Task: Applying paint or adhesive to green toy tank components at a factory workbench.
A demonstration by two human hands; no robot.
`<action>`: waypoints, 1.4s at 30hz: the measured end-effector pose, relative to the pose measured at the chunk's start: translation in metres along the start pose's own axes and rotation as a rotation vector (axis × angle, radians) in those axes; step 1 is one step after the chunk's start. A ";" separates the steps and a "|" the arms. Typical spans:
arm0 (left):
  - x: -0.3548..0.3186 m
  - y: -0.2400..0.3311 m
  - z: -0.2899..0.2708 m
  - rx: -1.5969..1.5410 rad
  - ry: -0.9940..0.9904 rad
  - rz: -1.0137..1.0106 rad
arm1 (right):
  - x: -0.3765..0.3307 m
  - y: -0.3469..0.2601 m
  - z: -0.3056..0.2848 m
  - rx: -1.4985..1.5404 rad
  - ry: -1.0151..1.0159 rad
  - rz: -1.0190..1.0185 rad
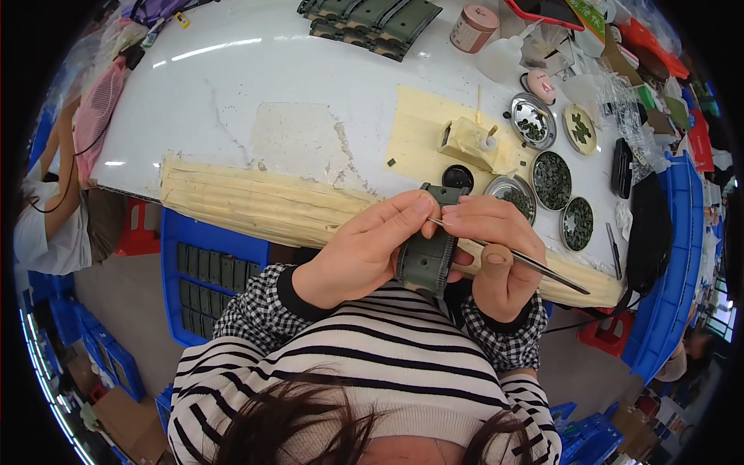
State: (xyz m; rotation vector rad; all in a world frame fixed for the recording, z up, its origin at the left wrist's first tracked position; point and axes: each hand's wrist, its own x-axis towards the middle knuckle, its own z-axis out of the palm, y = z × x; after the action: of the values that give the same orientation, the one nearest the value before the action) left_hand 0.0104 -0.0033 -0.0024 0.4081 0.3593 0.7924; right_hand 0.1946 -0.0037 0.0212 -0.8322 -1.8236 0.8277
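Note:
Close in front of my chest, I hold a dark green plastic model part [426, 260] with ridged edges. My left hand [360, 252] is closed around its left side, thumb near the upper end. In my right hand [496, 240] are slim metal tweezers [554, 273]. Their tip meets the part near my left thumb, and the back end points to the lower right. Fingers of my right hand also touch the part's right side. A tan finger cot [496, 267] covers a digit of my right hand. Whether the tips grip a small piece is hidden.
Round tins [552, 180] of small green pieces stand to the right, beside a tape-wrapped block [473, 143] holding a small bottle. More green parts [376, 23] lie at the back. Yellowish tape [256, 198] covers the table's front edge. A blue crate [174, 256] of parts sits below left.

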 end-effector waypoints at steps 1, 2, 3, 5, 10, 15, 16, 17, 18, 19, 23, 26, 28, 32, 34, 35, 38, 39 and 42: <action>0.000 0.000 0.000 0.002 0.001 0.000 | 0.000 0.001 0.000 -0.001 0.001 -0.006; 0.000 0.000 0.000 0.003 0.001 0.001 | 0.000 0.001 0.000 -0.003 0.002 -0.012; -0.001 -0.001 0.000 0.005 0.002 0.001 | 0.000 0.002 0.000 -0.005 0.003 -0.018; -0.001 -0.002 -0.002 -0.003 0.003 0.006 | 0.000 0.003 0.001 0.017 0.007 -0.016; -0.001 -0.002 -0.005 -0.004 -0.009 0.006 | 0.000 0.004 0.002 0.047 0.020 0.003; 0.000 -0.004 -0.005 -0.007 -0.004 0.022 | 0.000 0.003 0.001 0.038 0.011 0.002; -0.001 -0.004 -0.005 -0.008 -0.004 0.023 | 0.001 0.003 0.001 0.037 0.006 0.001; -0.001 -0.004 -0.005 -0.009 -0.004 0.024 | 0.001 0.003 0.001 0.036 0.001 0.001; -0.001 -0.003 -0.005 -0.009 -0.004 0.024 | 0.002 0.003 0.001 0.036 -0.004 0.001; -0.001 -0.004 -0.005 -0.009 0.008 0.024 | 0.002 0.003 0.001 0.034 -0.007 0.002; -0.002 -0.004 -0.003 0.005 0.032 0.036 | 0.003 0.003 0.001 0.025 -0.021 0.000; -0.001 -0.006 -0.006 0.009 0.017 0.050 | 0.003 0.003 0.001 0.019 -0.026 -0.007; -0.002 -0.006 -0.007 0.026 0.028 0.055 | 0.003 0.002 0.002 0.017 -0.026 -0.006; -0.002 -0.005 -0.008 0.098 0.036 0.067 | 0.002 0.001 0.005 0.007 0.004 0.002; -0.002 -0.004 -0.007 0.092 0.043 0.074 | 0.000 0.002 0.007 0.029 0.062 0.009; -0.002 -0.002 -0.002 0.068 0.063 0.075 | -0.001 0.004 0.008 0.056 0.109 0.015; -0.004 0.011 0.010 0.144 0.143 0.168 | -0.005 0.008 0.003 -0.026 0.250 0.073; -0.006 0.014 0.008 0.169 0.170 0.209 | -0.006 0.010 0.001 -0.081 0.298 0.099; -0.009 0.021 0.003 0.198 0.254 0.320 | -0.004 0.019 0.002 -0.199 0.282 0.214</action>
State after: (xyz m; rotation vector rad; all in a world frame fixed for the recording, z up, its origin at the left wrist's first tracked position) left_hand -0.0074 0.0027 0.0118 0.5602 0.6230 1.1309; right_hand 0.1981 0.0032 0.0030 -1.2244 -1.6010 0.6279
